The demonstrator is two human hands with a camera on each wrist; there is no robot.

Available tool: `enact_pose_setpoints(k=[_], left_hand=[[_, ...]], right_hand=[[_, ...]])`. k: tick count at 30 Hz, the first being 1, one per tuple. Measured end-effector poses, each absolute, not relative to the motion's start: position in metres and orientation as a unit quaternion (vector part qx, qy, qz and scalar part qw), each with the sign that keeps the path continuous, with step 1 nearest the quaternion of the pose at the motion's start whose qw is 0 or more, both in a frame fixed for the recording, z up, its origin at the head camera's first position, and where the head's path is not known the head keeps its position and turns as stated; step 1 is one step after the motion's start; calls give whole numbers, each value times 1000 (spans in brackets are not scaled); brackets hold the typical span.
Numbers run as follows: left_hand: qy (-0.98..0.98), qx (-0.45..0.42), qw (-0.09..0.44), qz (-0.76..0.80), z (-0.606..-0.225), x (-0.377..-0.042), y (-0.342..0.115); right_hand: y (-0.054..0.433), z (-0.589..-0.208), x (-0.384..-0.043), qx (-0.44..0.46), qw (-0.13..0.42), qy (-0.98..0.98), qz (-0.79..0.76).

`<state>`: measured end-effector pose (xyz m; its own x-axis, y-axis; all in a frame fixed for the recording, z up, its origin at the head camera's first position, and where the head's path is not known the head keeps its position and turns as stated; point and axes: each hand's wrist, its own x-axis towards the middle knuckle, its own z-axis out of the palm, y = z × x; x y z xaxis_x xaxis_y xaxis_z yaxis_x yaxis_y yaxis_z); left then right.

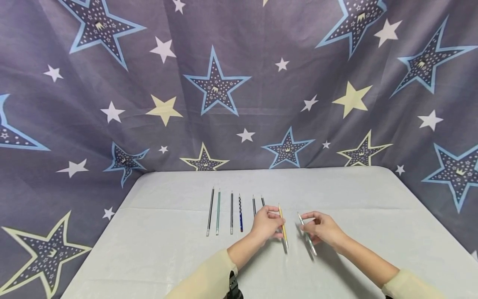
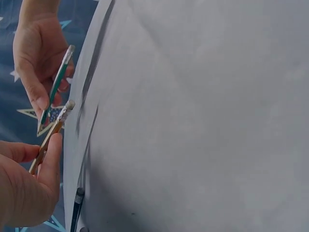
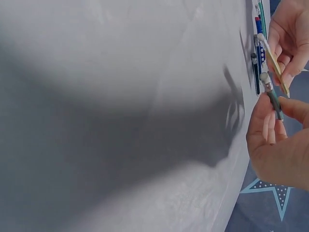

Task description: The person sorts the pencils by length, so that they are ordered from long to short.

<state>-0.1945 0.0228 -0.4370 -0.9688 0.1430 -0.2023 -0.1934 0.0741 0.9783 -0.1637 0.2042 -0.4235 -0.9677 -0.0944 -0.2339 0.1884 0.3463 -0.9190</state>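
Observation:
My left hand [image 1: 267, 224] pinches a yellow pencil [image 1: 283, 227] between thumb and fingers, its eraser end toward me. To the right, my right hand [image 1: 324, 228] holds a second pencil [image 1: 308, 236], which looks green with a white eraser in the wrist views. Both pencils are lifted over the table and cast shadows on it. In the left wrist view the yellow pencil [image 2: 51, 135] and the green pencil [image 2: 59, 81] tilt the same way, a short gap apart. Two dark pencils [image 1: 254, 205] lie just beyond my left hand, which partly covers them.
Left of my hands, a black pencil [image 1: 210, 211], a green pencil [image 1: 218, 212], another dark pencil [image 1: 231, 212] and a blue patterned pencil [image 1: 240, 214] lie side by side on the white-covered table [image 1: 157, 249]. A star-patterned curtain [image 1: 231, 37] hangs behind the table.

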Motion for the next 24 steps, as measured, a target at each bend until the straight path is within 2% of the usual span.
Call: enact_pose_setpoints(k=[24], left_hand=[[740, -20, 88, 666, -440, -233, 27]], right_hand=[[203, -425, -166, 33, 127, 810, -572]])
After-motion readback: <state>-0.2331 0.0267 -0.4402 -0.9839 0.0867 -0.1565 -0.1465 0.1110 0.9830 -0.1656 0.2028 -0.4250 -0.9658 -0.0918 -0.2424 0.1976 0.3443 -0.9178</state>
